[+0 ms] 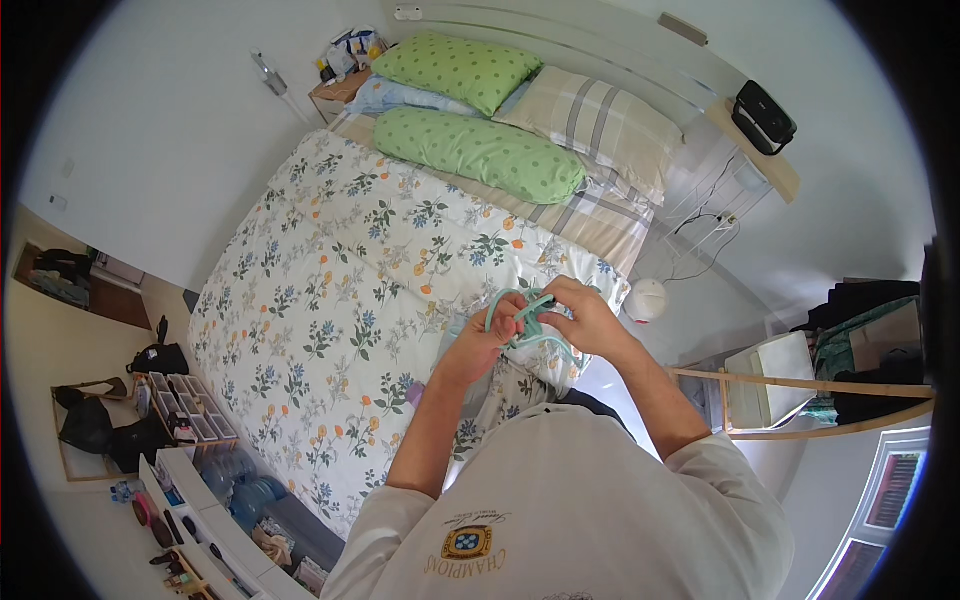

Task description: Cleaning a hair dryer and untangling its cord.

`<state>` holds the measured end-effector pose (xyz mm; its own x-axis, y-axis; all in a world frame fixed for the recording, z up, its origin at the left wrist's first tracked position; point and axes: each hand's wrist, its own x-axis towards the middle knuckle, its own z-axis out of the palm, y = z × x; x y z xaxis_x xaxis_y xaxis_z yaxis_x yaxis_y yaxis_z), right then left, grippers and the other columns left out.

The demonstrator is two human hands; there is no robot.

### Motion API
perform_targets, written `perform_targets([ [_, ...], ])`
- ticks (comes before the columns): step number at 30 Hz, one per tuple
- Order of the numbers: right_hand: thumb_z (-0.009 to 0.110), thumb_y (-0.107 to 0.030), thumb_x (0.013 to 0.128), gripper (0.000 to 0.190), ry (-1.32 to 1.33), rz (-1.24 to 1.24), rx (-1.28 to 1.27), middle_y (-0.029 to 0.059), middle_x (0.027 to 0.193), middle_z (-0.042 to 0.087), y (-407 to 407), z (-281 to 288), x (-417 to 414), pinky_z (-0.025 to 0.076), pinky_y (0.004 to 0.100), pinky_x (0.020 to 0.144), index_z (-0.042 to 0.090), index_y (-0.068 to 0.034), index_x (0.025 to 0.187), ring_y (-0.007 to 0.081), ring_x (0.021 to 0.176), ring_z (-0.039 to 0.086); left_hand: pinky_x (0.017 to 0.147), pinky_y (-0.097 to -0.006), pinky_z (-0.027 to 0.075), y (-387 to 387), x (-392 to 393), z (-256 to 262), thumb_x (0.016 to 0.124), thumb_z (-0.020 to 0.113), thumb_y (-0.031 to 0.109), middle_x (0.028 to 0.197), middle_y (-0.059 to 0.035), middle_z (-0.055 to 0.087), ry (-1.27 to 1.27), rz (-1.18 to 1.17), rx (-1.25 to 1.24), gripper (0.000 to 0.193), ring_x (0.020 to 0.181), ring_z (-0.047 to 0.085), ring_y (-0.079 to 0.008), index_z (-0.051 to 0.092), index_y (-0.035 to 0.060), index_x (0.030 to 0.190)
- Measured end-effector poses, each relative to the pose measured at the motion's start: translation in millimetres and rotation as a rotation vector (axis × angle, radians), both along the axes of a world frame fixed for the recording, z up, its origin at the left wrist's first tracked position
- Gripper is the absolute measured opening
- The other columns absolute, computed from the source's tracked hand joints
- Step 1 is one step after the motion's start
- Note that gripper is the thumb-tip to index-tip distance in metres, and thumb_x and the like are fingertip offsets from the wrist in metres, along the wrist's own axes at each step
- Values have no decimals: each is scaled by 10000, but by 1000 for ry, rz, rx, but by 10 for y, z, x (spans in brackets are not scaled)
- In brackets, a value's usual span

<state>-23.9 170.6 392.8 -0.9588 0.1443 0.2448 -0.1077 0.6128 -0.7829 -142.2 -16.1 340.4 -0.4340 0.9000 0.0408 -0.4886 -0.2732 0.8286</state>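
A mint-green cord (551, 340) is looped between my two hands, above the near right edge of the bed. My left hand (480, 345) grips part of it, with one loop passing around the fingers. On the other side, my right hand (583, 316) pinches the cord between thumb and fingers. Something small and dark shows at the right fingertips, too covered to name. Beneath the hands lies a floral bedspread (360, 300). A pale, see-through item (471, 401) rests on it by my left forearm, partly hidden, with a small purple thing (415, 394) beside it.
Green dotted pillows (465, 67), a green bolster (480, 154) and a plaid pillow (596, 124) lie at the bed's head. A speaker (763, 118) sits on a shelf at right. A wooden clothes rack (810, 382) stands at right, a white storage unit (217, 517) at lower left.
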Motion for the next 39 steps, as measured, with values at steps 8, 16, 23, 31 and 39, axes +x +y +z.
perform_targets([
  [8,577,-153,971,224,-102,-201,3,231,824,661,-86,-53,39,510,446,647,498,17,1093,394,753,674,973,-393,481,48,14,128,943,639,407,1297,-66,505,284,76,-92,305,1109,525,-175,643,111,1019],
  [16,610,-138,952,226,-122,-183,52,232,870,671,-133,-97,56,520,433,672,502,5,1090,400,803,680,965,-371,486,-5,47,221,825,720,565,1526,-152,384,103,17,-25,908,1339,447,-251,373,46,1484],
  [23,658,-219,931,259,-37,-389,195,221,863,640,15,-101,9,494,474,659,518,-11,995,409,789,643,1002,-375,405,-119,-101,-20,815,773,473,1525,-160,390,10,111,27,926,1319,468,-230,341,28,1503],
  [31,692,-102,887,131,428,-651,188,121,923,638,522,121,308,501,355,624,625,-44,984,261,816,642,656,-250,481,-254,-474,-50,1036,493,309,1016,-109,689,-29,449,-451,429,695,603,-118,540,3,1333],
  [39,724,-97,828,210,185,-1091,707,126,966,627,1999,85,1698,491,396,778,663,-64,1026,319,894,604,401,-233,178,-1108,-1355,-330,1007,562,351,536,67,284,-389,854,-301,362,436,210,-58,500,129,728],
])
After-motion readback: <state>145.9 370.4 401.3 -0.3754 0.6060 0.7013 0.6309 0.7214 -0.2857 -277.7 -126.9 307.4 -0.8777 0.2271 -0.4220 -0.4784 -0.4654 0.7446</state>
